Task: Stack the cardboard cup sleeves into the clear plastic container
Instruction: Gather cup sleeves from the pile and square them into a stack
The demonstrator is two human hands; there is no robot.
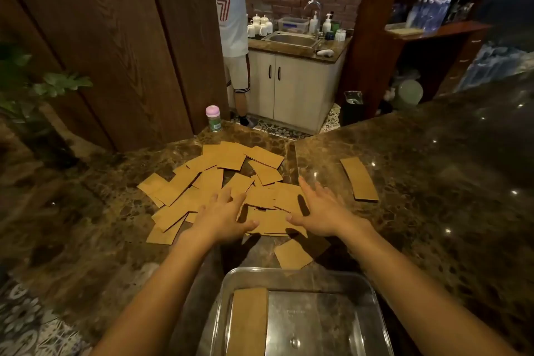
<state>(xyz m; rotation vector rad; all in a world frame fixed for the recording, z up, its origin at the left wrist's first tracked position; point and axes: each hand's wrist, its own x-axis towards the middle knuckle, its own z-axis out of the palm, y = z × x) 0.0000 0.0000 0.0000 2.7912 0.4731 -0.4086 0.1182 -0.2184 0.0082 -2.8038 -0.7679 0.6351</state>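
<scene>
Reaching over desk [433,153]: sleeves [219,179] scattered mid-desk, one already in container [306,277] nearest camera. Left hand [222,217] and right hand [320,211] spread open, empty. Risk: loose overlapping sleeves slide, fan apart when gathered.

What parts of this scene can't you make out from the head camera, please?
- clear plastic container: near end cut off by the bottom edge of the head view.
- cardboard sleeves in the container: count unreadable, stacked flat and cut off below.
- pile of sleeves: overlap hides how many.
- sleeves under the left hand and right hand: hidden; contact unclear.
- bottle: label too small.
</scene>
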